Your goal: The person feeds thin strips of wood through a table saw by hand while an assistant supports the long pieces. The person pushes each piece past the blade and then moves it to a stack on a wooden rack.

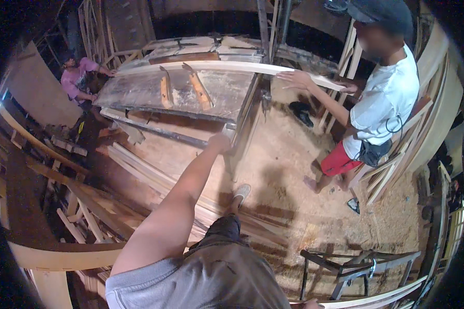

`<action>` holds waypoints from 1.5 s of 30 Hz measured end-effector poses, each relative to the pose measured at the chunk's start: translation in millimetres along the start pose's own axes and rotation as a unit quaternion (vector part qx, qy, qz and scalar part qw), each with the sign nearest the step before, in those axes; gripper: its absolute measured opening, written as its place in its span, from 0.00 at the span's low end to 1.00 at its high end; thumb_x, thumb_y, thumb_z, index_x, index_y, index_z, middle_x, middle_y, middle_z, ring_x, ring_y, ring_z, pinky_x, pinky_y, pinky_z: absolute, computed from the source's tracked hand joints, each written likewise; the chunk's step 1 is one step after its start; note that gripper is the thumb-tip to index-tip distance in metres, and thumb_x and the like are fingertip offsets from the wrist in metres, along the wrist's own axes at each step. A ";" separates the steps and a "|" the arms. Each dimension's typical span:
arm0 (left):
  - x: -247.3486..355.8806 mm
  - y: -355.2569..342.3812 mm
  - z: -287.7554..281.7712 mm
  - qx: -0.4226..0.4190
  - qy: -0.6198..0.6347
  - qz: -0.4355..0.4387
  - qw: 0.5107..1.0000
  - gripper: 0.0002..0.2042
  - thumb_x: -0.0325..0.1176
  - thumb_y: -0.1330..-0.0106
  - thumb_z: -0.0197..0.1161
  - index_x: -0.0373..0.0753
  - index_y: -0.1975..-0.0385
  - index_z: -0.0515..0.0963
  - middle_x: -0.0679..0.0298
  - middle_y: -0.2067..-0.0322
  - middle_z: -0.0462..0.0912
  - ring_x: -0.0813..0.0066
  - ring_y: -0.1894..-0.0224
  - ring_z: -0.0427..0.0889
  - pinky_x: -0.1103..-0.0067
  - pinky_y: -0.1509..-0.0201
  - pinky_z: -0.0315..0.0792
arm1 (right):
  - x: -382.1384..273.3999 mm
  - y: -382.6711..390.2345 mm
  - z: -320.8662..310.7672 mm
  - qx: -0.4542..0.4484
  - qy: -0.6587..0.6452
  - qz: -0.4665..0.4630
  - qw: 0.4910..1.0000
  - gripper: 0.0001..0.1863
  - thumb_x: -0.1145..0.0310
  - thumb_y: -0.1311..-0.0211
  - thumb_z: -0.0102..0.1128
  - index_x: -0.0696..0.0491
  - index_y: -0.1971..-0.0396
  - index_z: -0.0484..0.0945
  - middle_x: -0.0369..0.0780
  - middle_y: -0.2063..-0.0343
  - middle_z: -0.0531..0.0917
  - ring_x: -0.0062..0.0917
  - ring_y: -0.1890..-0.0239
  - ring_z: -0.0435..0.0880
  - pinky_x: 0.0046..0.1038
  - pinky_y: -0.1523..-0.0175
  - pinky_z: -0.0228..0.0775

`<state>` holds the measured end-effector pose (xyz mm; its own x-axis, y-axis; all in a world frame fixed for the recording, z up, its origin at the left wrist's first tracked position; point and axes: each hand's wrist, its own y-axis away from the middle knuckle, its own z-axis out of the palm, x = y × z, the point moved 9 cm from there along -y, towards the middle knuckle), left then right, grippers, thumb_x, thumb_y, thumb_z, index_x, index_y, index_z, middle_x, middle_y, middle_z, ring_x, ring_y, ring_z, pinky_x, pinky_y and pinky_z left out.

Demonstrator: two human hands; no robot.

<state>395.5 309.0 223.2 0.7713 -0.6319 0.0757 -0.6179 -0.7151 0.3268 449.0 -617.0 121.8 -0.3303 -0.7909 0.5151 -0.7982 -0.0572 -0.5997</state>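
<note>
My left arm reaches forward, and my left hand [220, 142] is closed at the near right corner of a large worktable [227, 95]; its fingers are partly hidden. At the lower edge, only a little of my right hand [312, 304] shows, around a long pale wooden strip [381, 297]. Across the tabletop lies a long pale board [232, 65]. A co-worker in a white shirt [386, 92] has both hands on its right end. Another person in a pink top [80, 77] is at its left end. Two orange-brown wooden pieces [198, 90] lie on the table beside the board.
Sawdust covers the floor [294, 154]. Long wooden strips [149, 172] lie below the table, with more timber [402, 149] leaning behind the white-shirted co-worker. A dark low frame [358, 265] stands at lower right. Wooden rails and boards [82, 190] fill the left side.
</note>
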 end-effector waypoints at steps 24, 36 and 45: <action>5.3 -1.7 8.7 -0.030 -0.007 0.014 0.999 0.23 0.52 0.42 0.54 0.40 0.60 0.81 0.51 0.56 0.80 0.53 0.52 0.79 0.64 0.48 0.72 | 5.4 0.0 0.8 -0.001 -0.016 0.026 1.000 0.29 0.49 0.40 0.41 0.64 0.62 0.73 0.48 0.75 0.71 0.38 0.73 0.71 0.40 0.70 0.64; -1.9 -10.3 10.9 -0.011 0.008 -0.001 1.000 0.25 0.52 0.53 0.59 0.39 0.61 0.82 0.56 0.58 0.82 0.61 0.53 0.81 0.70 0.50 0.74 | 5.2 -1.5 -0.5 -0.001 -0.014 0.022 1.000 0.28 0.48 0.39 0.40 0.63 0.65 0.73 0.48 0.74 0.71 0.38 0.72 0.70 0.39 0.70 0.64; 0.9 1.1 -0.8 -0.027 0.000 -0.005 1.000 0.25 0.51 0.56 0.62 0.40 0.61 0.82 0.56 0.58 0.82 0.61 0.53 0.80 0.71 0.50 0.74 | 5.6 -3.0 1.2 -0.003 -0.015 0.011 1.000 0.27 0.48 0.40 0.39 0.61 0.70 0.75 0.48 0.73 0.71 0.37 0.71 0.70 0.39 0.70 0.63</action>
<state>395.7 307.9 224.4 0.7776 -0.6246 0.0720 -0.6009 -0.7046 0.3774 450.1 -622.0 125.7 -0.3328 -0.8098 0.4832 -0.7934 -0.0365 -0.6076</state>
